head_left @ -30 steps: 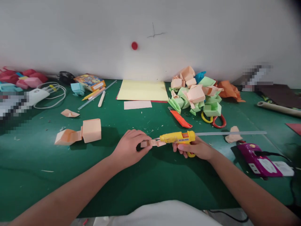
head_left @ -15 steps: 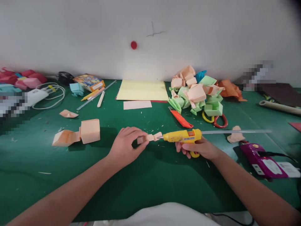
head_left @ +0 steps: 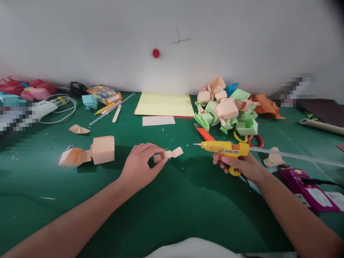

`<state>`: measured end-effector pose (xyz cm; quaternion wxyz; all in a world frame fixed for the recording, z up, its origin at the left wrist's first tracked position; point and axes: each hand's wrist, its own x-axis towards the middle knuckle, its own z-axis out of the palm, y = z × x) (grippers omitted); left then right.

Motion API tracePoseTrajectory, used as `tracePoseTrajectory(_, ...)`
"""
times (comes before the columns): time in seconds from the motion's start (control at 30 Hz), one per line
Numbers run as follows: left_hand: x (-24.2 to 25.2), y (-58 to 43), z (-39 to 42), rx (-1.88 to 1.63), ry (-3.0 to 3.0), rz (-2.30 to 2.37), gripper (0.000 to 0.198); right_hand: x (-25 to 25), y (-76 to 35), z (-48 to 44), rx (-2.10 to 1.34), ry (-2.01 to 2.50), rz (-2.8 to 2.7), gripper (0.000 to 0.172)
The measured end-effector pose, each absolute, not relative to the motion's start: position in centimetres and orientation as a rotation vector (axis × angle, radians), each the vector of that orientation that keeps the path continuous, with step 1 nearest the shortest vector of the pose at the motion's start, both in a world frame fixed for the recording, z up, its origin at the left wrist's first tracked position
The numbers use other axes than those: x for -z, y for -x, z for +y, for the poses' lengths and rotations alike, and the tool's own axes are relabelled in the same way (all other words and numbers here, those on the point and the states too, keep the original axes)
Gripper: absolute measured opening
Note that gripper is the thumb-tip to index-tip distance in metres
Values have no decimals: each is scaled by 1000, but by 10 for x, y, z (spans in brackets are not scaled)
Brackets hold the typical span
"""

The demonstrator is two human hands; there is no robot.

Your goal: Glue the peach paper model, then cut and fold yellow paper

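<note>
Between thumb and fingers, my left hand [head_left: 142, 161] pinches a small folded peach paper piece [head_left: 177, 152] just above the table. My right hand [head_left: 242, 165] is wrapped around the handle of a yellow glue gun [head_left: 223, 147]. Its metal nozzle points left, a short gap away from the paper piece, and a long clear glue stick [head_left: 290, 155] sticks out of its back. Left of my left hand stands a peach folded paper box [head_left: 103, 149], joined by a strip to another folded peach paper shape [head_left: 73, 157].
Behind the glue gun lie an orange-red cutter [head_left: 204, 134], scissors [head_left: 255, 141] and a heap of peach and green folded papers [head_left: 227, 107]. Yellow sheets [head_left: 164, 104] rest by the wall. A purple power adapter [head_left: 309, 190] with a cord is at right. Pens and a box [head_left: 104, 94] stand back left.
My right hand has drawn the glue gun to the right, taking its nozzle away from the paper piece. The left hand keeps its pinch, with the paper's free end tilted up slightly.
</note>
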<state>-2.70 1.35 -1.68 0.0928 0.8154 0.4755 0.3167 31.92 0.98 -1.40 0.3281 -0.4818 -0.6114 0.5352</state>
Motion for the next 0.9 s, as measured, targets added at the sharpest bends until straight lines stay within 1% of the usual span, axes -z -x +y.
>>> tracePoseTrajectory(0.1,14,30,15,-1019,-2374,1431,15,13,-329,8,-1233,1422,-1714,41)
tracePoseTrajectory(0.17,11,31,16,-1062,-2341,1439,15,12,-333,8,-1037,1551,-1817,43)
tracePoseTrajectory(0.23,9,31,16,-1106,-2310,1438,15,10,-333,8,-758,1611,-1998,41)
tracePoseTrajectory(0.3,7,30,16,-1139,-2248,1440,15,8,-332,9,-478,1562,-2209,36)
tracePoseTrajectory(0.37,6,30,15,-1140,-2162,1445,16,6,-332,12,-320,1474,-2350,30)
tracePoseTrajectory(0.5,7,29,13,-1109,-2062,1437,17,9,-338,13,-259,1457,-2420,25)
tracePoseTrajectory(0.67,8,28,14,-1087,-2025,1446,17,14,-345,7,-172,1530,-2483,32)
tracePoseTrajectory(0.9,6,28,14,-1059,-2021,1507,20,17,-346,0,-99,1592,-2529,33)
